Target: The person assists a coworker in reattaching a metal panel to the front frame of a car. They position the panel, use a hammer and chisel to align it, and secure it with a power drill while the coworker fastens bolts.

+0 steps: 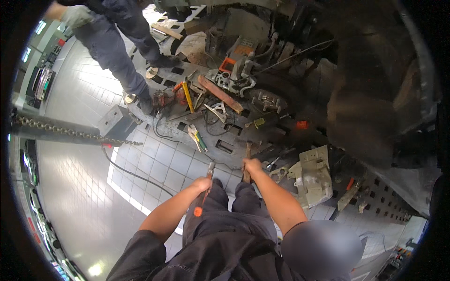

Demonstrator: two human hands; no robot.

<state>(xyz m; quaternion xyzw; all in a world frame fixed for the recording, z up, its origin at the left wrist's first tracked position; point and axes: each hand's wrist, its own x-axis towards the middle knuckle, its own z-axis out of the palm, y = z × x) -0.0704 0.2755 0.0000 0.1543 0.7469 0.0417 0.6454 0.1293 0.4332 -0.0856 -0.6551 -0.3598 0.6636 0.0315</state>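
Left hand (203, 183) first: fingers wrapped round a slim tool (211, 167), no gap I can see in the grip. Metal end points up and away from the body, orange butt end hangs below the fist, over the thigh. Right hand (253, 166): also closed, gripping the wooden handle of a hammer (248, 151). Hammer's dark head is at the far end, by the near edge of the slotted metal platform (213, 142); from my feed I can't tell if it touches. The two tools are apart, hammer on the right, slim tool on the left and nearer the body.

Platform is cluttered. Just beyond the hands I get green-handled locking pliers (197, 138), lying ahead and to the left. Further off: second pliers (216, 112), a yellow-handled tool (188, 97), a reddish wood block (220, 95), a red power tool (164, 97). Wheel hub (266, 101) sits ahead to the right, orange piece (302, 125) right of it. Pale metal bracket (313, 175) is right of the right hand. Co-worker (105, 44) stands at upper left, grey glove (76, 17) on one hand. Tiled floor (157, 157) below.
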